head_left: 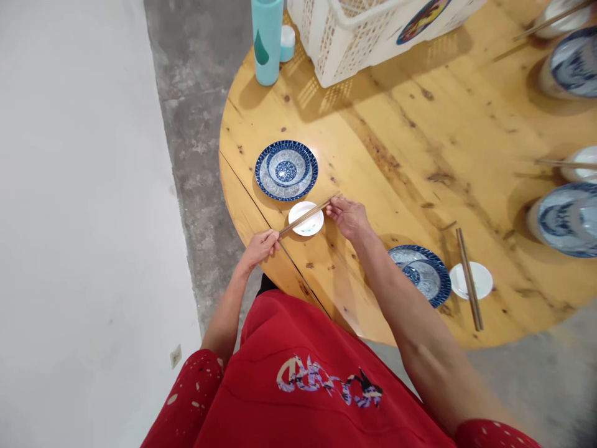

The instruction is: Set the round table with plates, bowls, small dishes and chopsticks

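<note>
A pair of wooden chopsticks (pixel 306 216) lies across a small white dish (pixel 311 225) near the table's left edge. Closed on the near end of the chopsticks is my left hand (pixel 261 247). My right hand (pixel 346 214) pinches their far end, to the right of the dish. Just beyond the dish sits a blue-and-white plate (pixel 261 180) with a matching bowl (pixel 288 169) on it.
Right of my right forearm are another blue-patterned plate (pixel 443 274), a white dish (pixel 485 280) and chopsticks (pixel 469 280). At the back stand a white plastic basket (pixel 336 56) and a turquoise bottle (pixel 267 43). More blue-and-white tableware (pixel 566 218) lines the right side of the wooden table (pixel 392 180).
</note>
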Demonstrator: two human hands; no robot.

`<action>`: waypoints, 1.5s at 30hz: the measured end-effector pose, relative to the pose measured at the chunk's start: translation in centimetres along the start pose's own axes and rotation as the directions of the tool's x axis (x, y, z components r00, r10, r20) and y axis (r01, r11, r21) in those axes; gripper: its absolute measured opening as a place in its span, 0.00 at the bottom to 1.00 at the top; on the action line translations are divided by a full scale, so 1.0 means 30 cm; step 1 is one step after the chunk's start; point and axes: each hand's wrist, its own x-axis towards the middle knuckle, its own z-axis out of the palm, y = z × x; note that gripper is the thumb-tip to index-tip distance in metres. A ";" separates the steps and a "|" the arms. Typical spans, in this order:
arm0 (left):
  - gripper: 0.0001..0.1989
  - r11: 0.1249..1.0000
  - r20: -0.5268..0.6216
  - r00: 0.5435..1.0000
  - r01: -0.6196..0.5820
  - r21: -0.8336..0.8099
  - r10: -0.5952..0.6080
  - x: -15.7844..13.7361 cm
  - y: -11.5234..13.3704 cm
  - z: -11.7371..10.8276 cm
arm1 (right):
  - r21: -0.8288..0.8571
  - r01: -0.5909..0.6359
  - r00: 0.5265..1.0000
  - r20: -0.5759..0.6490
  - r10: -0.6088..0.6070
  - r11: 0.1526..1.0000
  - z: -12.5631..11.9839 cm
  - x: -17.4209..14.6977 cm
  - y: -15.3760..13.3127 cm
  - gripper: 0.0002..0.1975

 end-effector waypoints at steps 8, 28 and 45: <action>0.25 0.996 -0.020 0.998 0.064 -0.068 -0.066 0.004 -0.011 0.003 | 0.024 -0.018 0.999 -0.040 0.019 1.000 -0.007 0.004 0.000 0.10; 0.13 0.938 -0.233 0.950 -0.124 0.325 0.206 -0.011 -0.024 0.030 | -0.287 0.341 0.932 -0.025 -0.363 0.895 -0.066 0.078 0.014 0.16; 0.27 0.681 -0.450 0.881 -0.240 -0.692 -0.147 0.013 -0.060 0.120 | -0.374 0.390 0.918 0.085 -0.388 0.841 -0.088 0.080 0.051 0.22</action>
